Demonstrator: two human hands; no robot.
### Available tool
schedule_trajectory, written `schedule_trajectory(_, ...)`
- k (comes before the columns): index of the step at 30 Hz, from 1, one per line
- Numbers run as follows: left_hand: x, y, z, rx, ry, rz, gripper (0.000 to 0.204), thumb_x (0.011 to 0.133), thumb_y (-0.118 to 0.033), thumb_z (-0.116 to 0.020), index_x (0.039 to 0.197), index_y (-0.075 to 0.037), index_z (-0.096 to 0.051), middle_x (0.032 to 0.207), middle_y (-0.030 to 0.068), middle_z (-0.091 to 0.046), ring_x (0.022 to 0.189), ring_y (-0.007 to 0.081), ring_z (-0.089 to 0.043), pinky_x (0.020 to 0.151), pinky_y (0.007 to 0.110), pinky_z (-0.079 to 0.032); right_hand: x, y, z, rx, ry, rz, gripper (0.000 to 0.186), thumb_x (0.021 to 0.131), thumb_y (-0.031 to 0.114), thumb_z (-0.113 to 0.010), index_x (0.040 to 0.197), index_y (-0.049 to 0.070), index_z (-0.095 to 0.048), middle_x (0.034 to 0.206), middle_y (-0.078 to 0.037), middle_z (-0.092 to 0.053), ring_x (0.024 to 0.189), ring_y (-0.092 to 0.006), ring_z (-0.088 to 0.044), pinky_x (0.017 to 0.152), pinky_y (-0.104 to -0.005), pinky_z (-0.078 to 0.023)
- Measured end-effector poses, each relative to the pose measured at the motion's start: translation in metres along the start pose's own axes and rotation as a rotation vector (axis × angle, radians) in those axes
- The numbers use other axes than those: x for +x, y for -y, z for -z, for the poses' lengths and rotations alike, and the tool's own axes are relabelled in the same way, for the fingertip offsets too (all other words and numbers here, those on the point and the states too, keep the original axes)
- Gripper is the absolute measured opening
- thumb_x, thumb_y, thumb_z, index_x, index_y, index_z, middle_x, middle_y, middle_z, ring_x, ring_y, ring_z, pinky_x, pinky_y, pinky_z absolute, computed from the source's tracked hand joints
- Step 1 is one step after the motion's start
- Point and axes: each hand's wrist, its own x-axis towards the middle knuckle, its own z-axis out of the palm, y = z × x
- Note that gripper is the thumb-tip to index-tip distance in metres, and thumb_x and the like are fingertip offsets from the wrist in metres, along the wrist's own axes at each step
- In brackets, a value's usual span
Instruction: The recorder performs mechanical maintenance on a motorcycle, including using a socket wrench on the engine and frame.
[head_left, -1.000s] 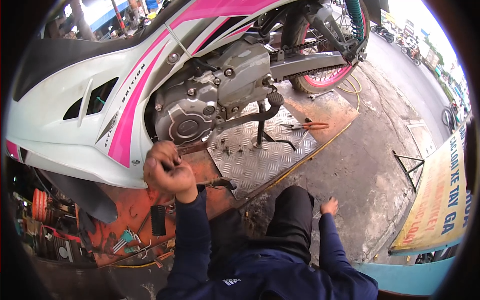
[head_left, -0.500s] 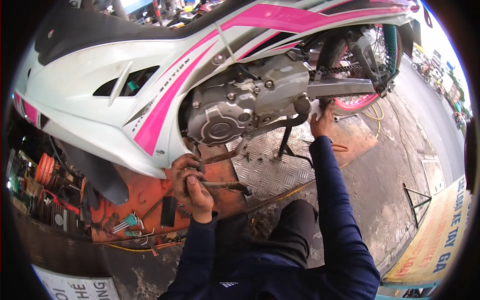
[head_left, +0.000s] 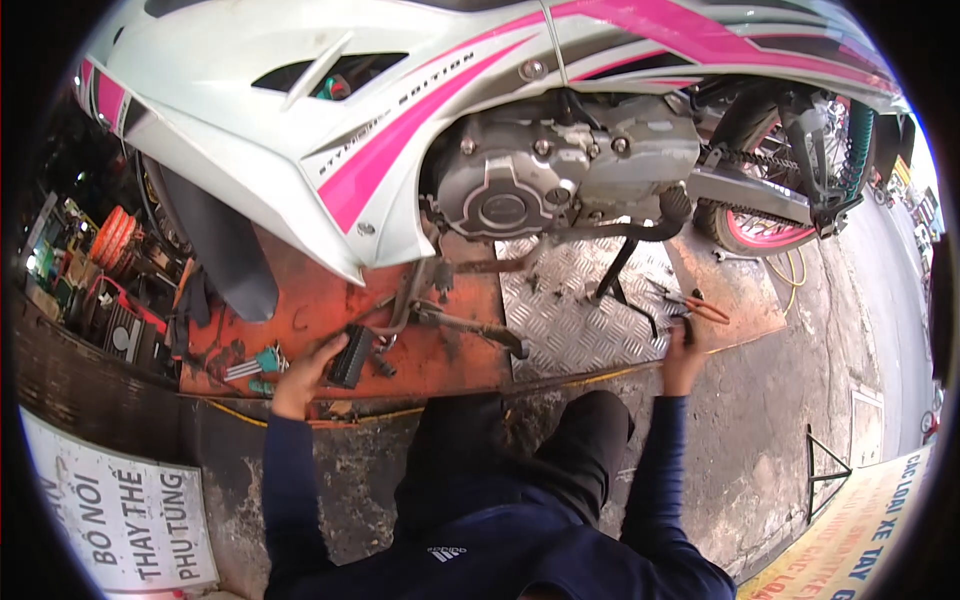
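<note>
My left hand (head_left: 306,382) is at a black ridged rubber block (head_left: 350,358) on the orange platform, its fingers closed on the block's left side and partly hidden. Low at the right, my right hand (head_left: 682,366) is closed at the platform's front edge. A small dark curved piece shows at its fingertips, too blurred to name. Just beyond that hand lie pliers with orange handles (head_left: 708,310). Above both hands stands a white and pink motorbike (head_left: 240,140) with its grey engine cover (head_left: 505,205) facing me. A footrest bar (head_left: 470,328) sticks out below the engine.
The orange platform (head_left: 450,365) has a metal tread plate (head_left: 550,310) set in it. Small green-handled tools (head_left: 262,365) lie left of my left hand. A black stand leg (head_left: 618,268) reaches down to the plate. A black triangular frame (head_left: 826,475) and signboards are nearer me.
My left hand has left the footrest bar and moved down-left to the rubber block. My right hand has drawn back from beside the rear wheel toward me. The view has shifted, uncovering the pliers.
</note>
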Motion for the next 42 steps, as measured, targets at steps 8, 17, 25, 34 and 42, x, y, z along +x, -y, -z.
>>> schedule_trajectory(8, 0.026, -0.001, -0.046, -0.22, 0.25, -0.01, 0.042, 0.08, -0.032, -0.069, 0.102, 0.001, -0.058, 0.075, 0.0095, -0.061, 0.057, 0.0141, -0.06, 0.043, 0.024, -0.047, -0.096, 0.049, -0.089, 0.33, 0.637, -0.243, 0.038, 0.087, 0.02, -0.067, 0.111, -0.008, -0.058, 0.094, -0.015, -0.068, 0.084, -0.0161, -0.065, 0.071, -0.0279, -0.05)
schedule_trajectory(17, 0.006, 0.026, -0.058, -0.445, 0.225, -0.075, 0.042, 0.081, -0.03, -0.067, 0.102, 0.005, -0.056, 0.067, 0.0101, -0.058, 0.047, 0.0152, -0.056, 0.032, 0.025, -0.04, -0.092, 0.063, -0.09, 0.245, 0.495, -0.211, 0.037, 0.085, 0.014, -0.069, 0.116, -0.002, -0.057, 0.108, -0.011, -0.064, 0.087, -0.0167, -0.064, 0.073, -0.0285, -0.051)
schedule_trajectory(25, 0.002, 0.029, -0.122, -0.408, 0.24, -0.103, 0.046, 0.077, -0.035, -0.073, 0.097, 0.002, -0.057, 0.065, 0.0056, -0.057, 0.046, 0.0139, -0.057, 0.034, 0.025, -0.044, -0.069, 0.043, -0.078, 0.311, 0.196, -0.18, 0.034, 0.086, 0.0, -0.062, 0.12, -0.002, -0.056, 0.102, -0.01, -0.066, 0.088, -0.0132, -0.063, 0.076, -0.0257, -0.05)
schedule_trajectory(34, 0.037, 0.056, -0.184, -0.486, 0.32, -0.099, 0.042, 0.086, -0.035, -0.065, 0.105, 0.001, -0.058, 0.08, 0.003, -0.059, 0.066, 0.0099, -0.061, 0.051, 0.022, -0.05, -0.059, -0.002, -0.052, 0.134, 0.179, -0.11, 0.039, 0.083, 0.004, -0.064, 0.121, -0.002, -0.056, 0.109, -0.014, -0.064, 0.098, -0.0218, -0.063, 0.079, -0.0308, -0.053)
schedule_trajectory(42, 0.037, 0.071, -0.168, -0.52, 0.269, 0.084, 0.043, 0.086, -0.04, -0.064, 0.103, -0.002, -0.057, 0.075, 0.0074, -0.061, 0.06, 0.0168, -0.061, 0.048, 0.03, -0.051, -0.097, -0.029, -0.034, 0.163, 0.046, -0.191, 0.017, 0.082, -0.003, -0.064, 0.099, -0.002, -0.06, 0.089, -0.005, -0.065, 0.083, -0.0115, -0.06, 0.076, -0.0249, -0.048)
